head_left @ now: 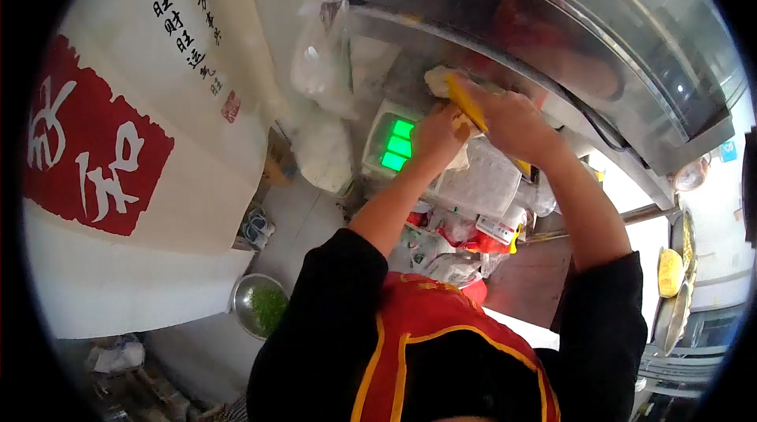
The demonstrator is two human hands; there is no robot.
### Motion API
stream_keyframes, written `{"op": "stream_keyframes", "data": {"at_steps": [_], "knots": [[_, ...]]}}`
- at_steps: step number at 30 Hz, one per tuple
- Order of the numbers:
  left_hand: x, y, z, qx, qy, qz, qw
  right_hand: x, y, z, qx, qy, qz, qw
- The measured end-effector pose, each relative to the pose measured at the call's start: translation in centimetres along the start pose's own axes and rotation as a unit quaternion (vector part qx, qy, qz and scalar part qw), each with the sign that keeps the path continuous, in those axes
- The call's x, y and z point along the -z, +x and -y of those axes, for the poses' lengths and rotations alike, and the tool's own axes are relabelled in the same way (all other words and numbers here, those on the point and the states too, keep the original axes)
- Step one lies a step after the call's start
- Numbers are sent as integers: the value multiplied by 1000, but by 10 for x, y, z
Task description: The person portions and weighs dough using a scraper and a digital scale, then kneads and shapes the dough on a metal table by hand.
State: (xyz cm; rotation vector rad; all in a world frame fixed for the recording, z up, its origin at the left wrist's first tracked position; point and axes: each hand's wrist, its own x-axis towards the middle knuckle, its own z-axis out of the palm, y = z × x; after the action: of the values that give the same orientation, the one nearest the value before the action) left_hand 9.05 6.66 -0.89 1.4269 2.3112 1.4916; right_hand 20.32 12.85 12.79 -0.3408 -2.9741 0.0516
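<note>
My right hand (512, 124) is closed around a yellow flat tool that looks like a dough scraper (467, 104). Right beside it, my left hand (438, 138) has its fingers curled on pale dough (460, 158), part of which shows below the fingers. Another pale lump of dough (436, 80) lies just beyond the scraper's far end. Both hands are over a scale with a green lit display (397, 144) and a pale flat tray or platform (482, 181). The fingertips and the scraper's lower edge are partly hidden.
A curved glass and metal cabinet (544, 47) runs close behind the hands. Clear plastic bags (323, 67) hang at the left. Red and white packages (465, 240) lie below the scale. A metal bowl of chopped greens (266, 305) stands lower left; yellow food (670, 272) sits far right.
</note>
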Motion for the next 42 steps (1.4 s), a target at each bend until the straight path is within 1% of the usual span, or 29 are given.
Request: {"op": "stream_keyframes", "data": {"at_steps": [3, 5, 6, 9, 11, 13, 14, 15, 17, 18, 20, 22, 25, 28, 31, 34, 37, 38, 41, 42], "knots": [[-1, -7, 9, -17, -18, -7, 1000, 24, -13, -5, -10, 0, 42, 999], [3, -8, 12, -22, -46, -14, 999, 46, -24, -4, -69, -12, 115, 991], [8, -12, 13, -41, -71, -24, 996, 56, -30, -3, -98, -18, 151, 983], [36, -25, 13, -101, -136, -51, 984, 74, -69, 3, -180, 6, 160, 970], [63, -48, 16, -123, -169, -51, 977, 89, -100, 18, -200, 40, 135, 970], [83, -68, 42, 7, -241, 6, 971, 86, -135, 14, -164, 105, 65, 979], [93, -70, 42, 77, -324, -44, 942, 83, -147, 15, -188, 157, 43, 969], [104, -72, 41, 147, -401, -93, 899, 78, -154, 14, -182, 161, 32, 969], [122, -71, 52, 208, -522, -91, 822, 69, -165, 11, -171, 168, 7, 971], [131, -69, 58, 233, -578, -90, 777, 66, -166, 11, -190, 160, 2, 969], [137, -73, 84, 210, -714, -1, 668, 60, -164, 13, -198, 152, -33, 968], [134, -76, 103, 169, -812, 78, 553, 56, -161, 13, -193, 146, -58, 969], [126, -70, 107, 152, -822, 104, 539, 54, -148, 18, -167, 120, -99, 974], [128, -65, 60, 249, -770, -28, 586, 51, -135, 18, -142, 91, -103, 980], [123, -62, 69, 273, -811, 73, 512, 42, -119, 14, -140, 40, -92, 985], [112, -59, 77, 283, -720, 125, 622, 28, -102, 7, -121, -53, -94, 987], [112, -45, 57, 280, -605, 160, 728, 26, -74, 18, -102, -49, -75, 991], [115, -40, 43, 274, -575, 162, 754, 19, -66, 17, -75, -49, -95, 991], [102, -28, 45, 220, -486, 177, 827, 22, -38, 36, -112, -79, 3, 991], [97, -24, 51, 185, -460, 166, 852, 18, -29, 38, -107, -78, -2, 991]]}}
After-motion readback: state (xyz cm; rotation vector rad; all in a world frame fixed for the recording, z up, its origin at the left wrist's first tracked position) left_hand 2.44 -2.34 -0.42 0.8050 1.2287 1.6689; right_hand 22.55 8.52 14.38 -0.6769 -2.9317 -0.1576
